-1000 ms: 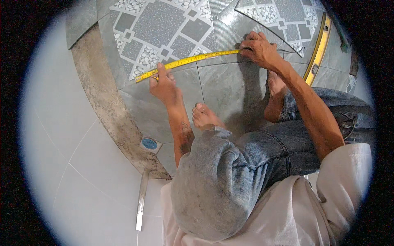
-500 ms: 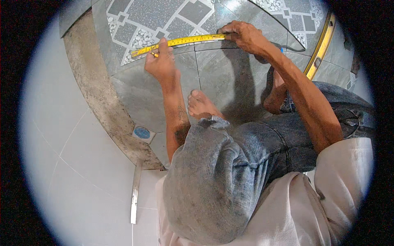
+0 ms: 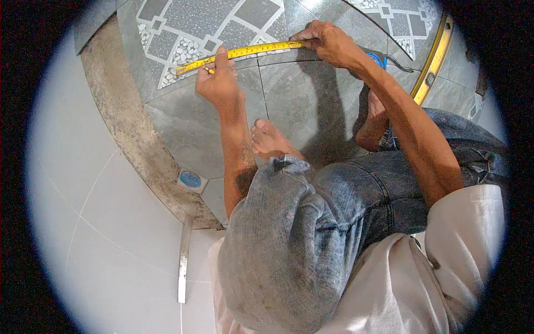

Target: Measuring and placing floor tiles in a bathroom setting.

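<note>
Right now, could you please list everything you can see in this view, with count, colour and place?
tape measure: one, yellow, stretched across the grey tiles between both hands
pencil: one, yellowish, in the left hand
level: one, yellow, upper right
floor drain: one, blue, beside the concrete strip
patterned tile: grey and white, top
metal strip: one, silver, lower left
left hand: pressing the tape
right hand: pinching the tape's right end
</note>
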Tool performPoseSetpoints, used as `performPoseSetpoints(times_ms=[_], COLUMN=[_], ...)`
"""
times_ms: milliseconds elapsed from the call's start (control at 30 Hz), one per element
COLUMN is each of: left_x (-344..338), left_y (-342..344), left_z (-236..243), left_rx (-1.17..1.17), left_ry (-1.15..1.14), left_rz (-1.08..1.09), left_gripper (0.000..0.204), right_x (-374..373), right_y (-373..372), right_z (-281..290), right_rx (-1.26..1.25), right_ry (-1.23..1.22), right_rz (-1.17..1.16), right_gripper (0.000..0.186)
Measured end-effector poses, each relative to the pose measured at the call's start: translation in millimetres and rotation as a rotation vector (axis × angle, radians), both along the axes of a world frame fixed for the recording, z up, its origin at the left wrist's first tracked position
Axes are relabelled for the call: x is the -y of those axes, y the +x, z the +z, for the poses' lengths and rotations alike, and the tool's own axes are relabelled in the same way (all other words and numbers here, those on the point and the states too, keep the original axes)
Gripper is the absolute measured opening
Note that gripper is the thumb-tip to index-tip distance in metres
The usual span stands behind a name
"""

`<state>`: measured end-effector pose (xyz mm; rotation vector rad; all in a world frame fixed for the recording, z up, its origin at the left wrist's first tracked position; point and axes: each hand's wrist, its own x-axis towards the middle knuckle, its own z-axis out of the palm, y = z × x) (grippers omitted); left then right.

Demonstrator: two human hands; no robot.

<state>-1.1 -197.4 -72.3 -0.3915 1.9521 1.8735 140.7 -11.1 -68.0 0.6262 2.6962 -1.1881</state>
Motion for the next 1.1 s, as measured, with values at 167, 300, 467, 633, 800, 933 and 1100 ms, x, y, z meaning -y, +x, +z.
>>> performPoseSetpoints(times_ms=[167,300,467,633,800,933,1100], left_x=[1.8,0.8,-11.8,-19.7,-13.4,-18.1,-14.5], left_y=[-2.3,-7.2,-26.2,-39.7,-44.0,-38.2,-38.7], left_z=[-1.6,7.9,12.3,7.8,15.2,18.6,11.7], left_rx=[0.018,0.097,0.102,0.127,0.152,0.138,0.124], left_ry=[0.0,-0.021,-0.076,-0.075,-0.09,-0.061,-0.027], left_rz=[-0.036,-0.04,-0.106,-0.133,-0.08,-0.093,-0.137], left_gripper=[0.023,0.02,0.016,0.014,0.013,0.016,0.017], right_x=[-3.1,-2.7,-24.1,-46.7,-44.1,-74.4,-84.0], right_y=[-2.3,-3.0,-14.8,-24.5,-35.8,-45.5,-52.0], right_z=[2.1,-1.3,-8.7,-9.2,-10.2,-22.2,-20.0], right_rx=[0.07,0.075,0.001,-0.037,-0.017,-0.09,-0.071], right_ry=[0.015,0.101,0.055,0.006,0.094,-0.044,-0.019], right_rz=[-0.002,-0.038,-0.044,-0.053,-0.009,-0.036,0.017], right_gripper=[0.025,0.025,0.026,0.027,0.026,0.025,0.023])
